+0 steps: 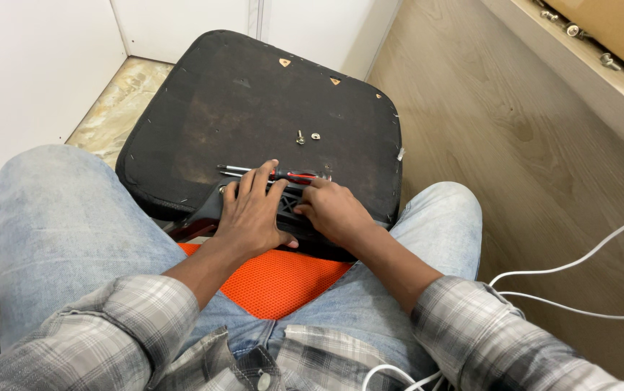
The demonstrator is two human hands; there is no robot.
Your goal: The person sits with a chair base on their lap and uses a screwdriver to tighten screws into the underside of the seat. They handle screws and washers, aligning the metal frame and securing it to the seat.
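An upturned black chair seat (254, 108) lies between my knees, its fabric underside facing up. My left hand (254, 213) rests flat on a black plastic bracket (290, 206) at the seat's near edge, fingers spread. My right hand (334, 210) presses on the same bracket from the right, fingers curled on it. A red-and-black screwdriver (283, 174) lies on the seat just beyond my fingertips. A loose screw (300, 137) and a small washer (315, 135) sit on the seat further back. An orange mesh chair part (276, 282) shows under my wrists.
White walls stand at the left and back, with a marble strip of floor (109, 108) beside them. Wooden flooring (515, 145) lies to the right. White cables (580, 286) trail by my right knee. Bolts and a cardboard box (616, 29) sit on a ledge at the top right.
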